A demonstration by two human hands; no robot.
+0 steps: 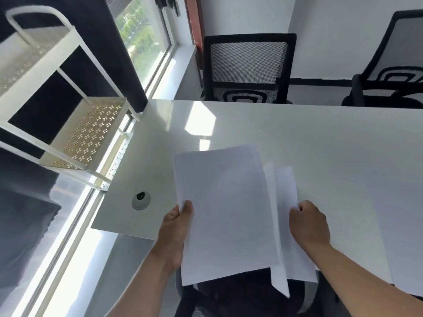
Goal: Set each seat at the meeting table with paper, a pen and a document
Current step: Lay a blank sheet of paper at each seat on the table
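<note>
White glossy meeting table [297,138] below; left hand [176,234] pinches white paper sheets [224,211], right hand [309,225] grips loose sheets [286,193]; peel one cleanly.

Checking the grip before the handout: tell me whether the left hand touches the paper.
Touching. The head view shows the left hand with its thumb pinching the paper edge.

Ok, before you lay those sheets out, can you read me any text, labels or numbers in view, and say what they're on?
None can be read.
Sheets held in the left hand: they look blank.
Sheets held in the right hand: no print shows.
Table, chairs and shelf cart: no labels or brands visible.
</note>
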